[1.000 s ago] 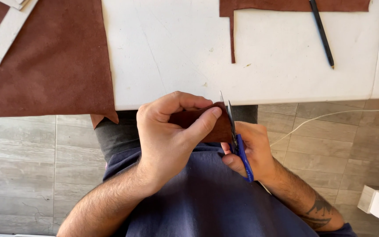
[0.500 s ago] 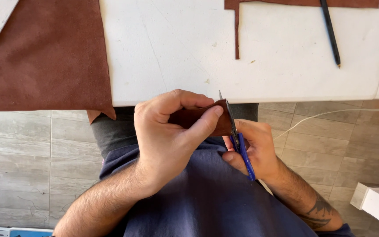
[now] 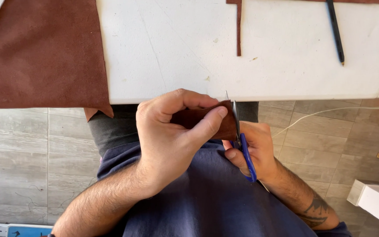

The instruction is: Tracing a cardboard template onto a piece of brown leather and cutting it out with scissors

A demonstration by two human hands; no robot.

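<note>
Just below the white table's edge [image 3: 242, 94], the left hand [image 3: 172, 131] pinches a small brown leather piece [image 3: 207, 120] taut—steadying it for the blue-handled scissors [image 3: 242, 145] gripped in the right hand [image 3: 255, 151].

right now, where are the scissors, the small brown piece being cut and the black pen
scissors [image 3: 247, 159], head view, on the blue handle in the right hand
small brown piece [image 3: 224, 127], head view, on its lower right part beside the blades
black pen [image 3: 334, 28], head view, mid-shaft, on the white table

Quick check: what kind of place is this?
Probably a small leathercraft workspace: a brown leather sheet on a white table, the right hand working blue-handled scissors on a leather piece held by the left hand.
</note>
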